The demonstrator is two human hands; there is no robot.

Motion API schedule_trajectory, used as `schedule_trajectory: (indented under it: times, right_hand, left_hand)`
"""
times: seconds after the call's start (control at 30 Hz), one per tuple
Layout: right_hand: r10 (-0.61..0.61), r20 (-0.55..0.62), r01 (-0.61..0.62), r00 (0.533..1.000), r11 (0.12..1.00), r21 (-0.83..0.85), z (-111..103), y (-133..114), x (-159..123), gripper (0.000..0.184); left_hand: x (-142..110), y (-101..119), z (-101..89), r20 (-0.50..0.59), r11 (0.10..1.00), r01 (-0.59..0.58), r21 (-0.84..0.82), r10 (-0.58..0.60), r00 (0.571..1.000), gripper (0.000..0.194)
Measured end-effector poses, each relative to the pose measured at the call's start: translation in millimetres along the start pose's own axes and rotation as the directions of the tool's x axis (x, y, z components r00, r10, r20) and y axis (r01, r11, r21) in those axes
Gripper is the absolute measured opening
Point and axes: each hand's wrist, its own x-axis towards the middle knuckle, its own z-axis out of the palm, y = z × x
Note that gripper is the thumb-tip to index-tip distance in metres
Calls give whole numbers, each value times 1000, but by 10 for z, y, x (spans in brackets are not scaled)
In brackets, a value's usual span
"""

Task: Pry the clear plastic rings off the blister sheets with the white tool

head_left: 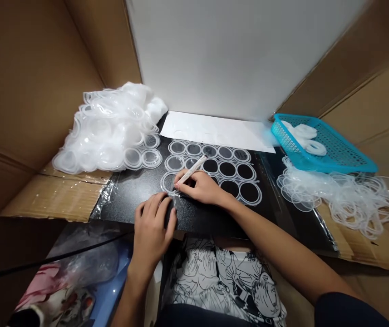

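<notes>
My right hand [209, 188] grips a slim white pen-like tool [192, 169], its upper end slanting away from me. The tool's lower tip is at the front-left ring of a clear plastic sheet [236, 165] with rows of round, white-edged outlines; my fingers partly hide it. Several circles toward the right look deep black, while others have a greyish, filmy look. Just in front of the sheet, my left hand [151, 222] lies with bent fingers apart on the black work surface [126, 193], its fingertips close to that same front-left ring. Nothing shows in the left hand.
A tall pile of similar clear ring sheets [109, 127] stands at the left. White paper [214, 127] lies behind the sheet. At the right, a blue plastic basket [344, 141] holds white rings [315, 147], with loose clear plastic cut-outs [347, 195] before it. Cardboard walls [367, 91] flank the surface.
</notes>
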Motion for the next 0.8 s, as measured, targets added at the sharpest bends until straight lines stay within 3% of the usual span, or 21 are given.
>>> schedule_trajectory:
  times: [0.4, 0.53, 0.67, 0.8]
  right_hand:
    - [-89, 45, 94, 995, 987, -130, 11, 5, -17, 11]
    - [-199, 71, 208, 977, 965, -159, 20, 9, -15, 12]
    - [-335, 142, 362, 931, 893, -269, 57, 14, -41, 18]
    - [-376, 220, 434, 900, 728, -530, 109, 19, -45, 23]
  left_hand:
    - [18, 13, 12, 33, 999, -37, 22, 36, 999, 25]
    - [47, 25, 13, 69, 998, -46, 51, 42, 997, 29]
    - [89, 30, 2, 107, 998, -34, 48, 29, 994, 30]
    - [102, 30, 0, 107, 997, -46, 53, 41, 993, 30]
